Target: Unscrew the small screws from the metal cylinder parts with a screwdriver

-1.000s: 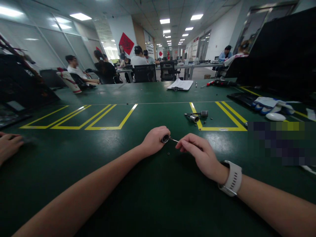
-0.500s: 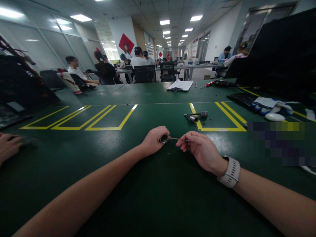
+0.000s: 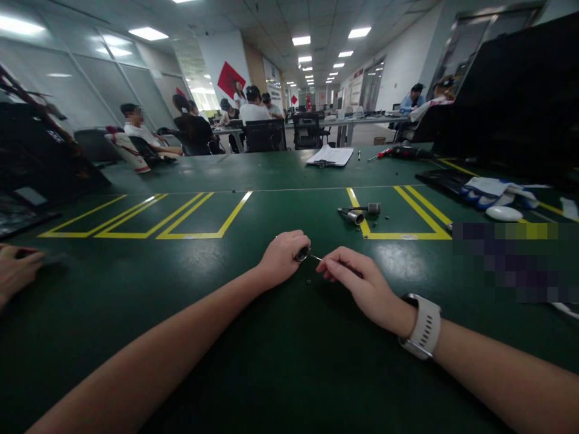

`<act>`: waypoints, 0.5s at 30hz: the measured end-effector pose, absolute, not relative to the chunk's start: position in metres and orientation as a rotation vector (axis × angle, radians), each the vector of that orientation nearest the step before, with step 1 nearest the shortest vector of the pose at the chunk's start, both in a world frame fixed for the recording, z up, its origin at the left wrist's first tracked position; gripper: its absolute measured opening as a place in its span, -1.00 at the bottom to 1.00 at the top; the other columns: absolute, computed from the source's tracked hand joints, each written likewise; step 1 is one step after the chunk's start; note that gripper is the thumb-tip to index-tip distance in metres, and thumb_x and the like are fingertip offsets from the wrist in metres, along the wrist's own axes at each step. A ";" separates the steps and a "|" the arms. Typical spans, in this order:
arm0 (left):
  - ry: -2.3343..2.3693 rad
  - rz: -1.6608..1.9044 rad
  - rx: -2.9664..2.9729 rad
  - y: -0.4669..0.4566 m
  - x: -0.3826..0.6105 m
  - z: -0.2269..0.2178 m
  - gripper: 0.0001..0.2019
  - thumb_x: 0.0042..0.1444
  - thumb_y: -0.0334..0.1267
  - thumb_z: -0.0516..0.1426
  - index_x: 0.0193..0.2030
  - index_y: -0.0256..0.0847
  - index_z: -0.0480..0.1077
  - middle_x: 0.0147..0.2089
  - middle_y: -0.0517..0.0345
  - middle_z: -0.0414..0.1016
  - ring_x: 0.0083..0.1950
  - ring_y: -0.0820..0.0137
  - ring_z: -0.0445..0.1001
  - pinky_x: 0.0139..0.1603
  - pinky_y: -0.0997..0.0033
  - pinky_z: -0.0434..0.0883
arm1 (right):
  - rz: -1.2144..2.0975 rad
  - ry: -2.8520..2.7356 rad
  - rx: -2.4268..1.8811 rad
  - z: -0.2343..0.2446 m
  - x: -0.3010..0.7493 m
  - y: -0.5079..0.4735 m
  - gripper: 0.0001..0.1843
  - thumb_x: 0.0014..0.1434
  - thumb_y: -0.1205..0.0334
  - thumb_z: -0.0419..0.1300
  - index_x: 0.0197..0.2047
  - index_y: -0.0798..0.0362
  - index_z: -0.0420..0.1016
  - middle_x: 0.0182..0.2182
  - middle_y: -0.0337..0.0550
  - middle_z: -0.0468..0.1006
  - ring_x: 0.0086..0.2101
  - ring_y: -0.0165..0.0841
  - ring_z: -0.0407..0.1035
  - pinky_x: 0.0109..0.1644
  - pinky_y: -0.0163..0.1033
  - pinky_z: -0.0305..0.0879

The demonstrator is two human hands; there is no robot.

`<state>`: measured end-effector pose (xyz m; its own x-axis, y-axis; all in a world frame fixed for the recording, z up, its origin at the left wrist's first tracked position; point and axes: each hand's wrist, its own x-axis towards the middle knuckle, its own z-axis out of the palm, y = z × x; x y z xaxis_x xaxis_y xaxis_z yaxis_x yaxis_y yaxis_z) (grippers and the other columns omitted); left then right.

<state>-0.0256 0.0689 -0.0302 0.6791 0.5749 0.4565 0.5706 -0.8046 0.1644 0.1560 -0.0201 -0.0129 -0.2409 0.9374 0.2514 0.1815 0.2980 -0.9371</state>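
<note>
My left hand (image 3: 283, 256) is closed round a small metal cylinder (image 3: 301, 254), its open end turned towards my right hand. My right hand (image 3: 357, 283) pinches a thin metal rod-like tool (image 3: 316, 258) whose tip reaches into the cylinder's end. Both hands rest on the green table mat (image 3: 271, 337). A tiny dark screw or nut (image 3: 308, 281) lies on the mat just below the cylinder. I wear a white watch (image 3: 423, 328) on my right wrist.
Two more metal cylinders (image 3: 359, 214) lie on a yellow line ahead. White and blue gloves (image 3: 491, 191) and a white mouse (image 3: 504, 213) sit at the right. A clipboard (image 3: 329, 156) lies farther back. Another person's hand (image 3: 18, 271) rests at the left edge. People sit at desks behind.
My right hand has rolled its wrist back down and moved slightly left, pushing the thin tool closer into the cylinder. My left hand has hardly moved.
</note>
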 end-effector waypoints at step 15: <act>0.977 0.927 2.731 0.072 -0.026 -0.032 -0.88 0.11 -0.39 0.06 -0.45 -0.25 0.26 -0.43 0.20 0.30 -0.41 0.47 0.28 -0.40 0.48 0.21 | 1.541 -1.035 -0.809 -0.023 0.163 -0.006 -0.83 0.14 0.27 0.07 -0.39 0.09 0.47 -0.39 -0.11 0.57 -0.41 -0.37 0.37 -0.29 -0.22 0.23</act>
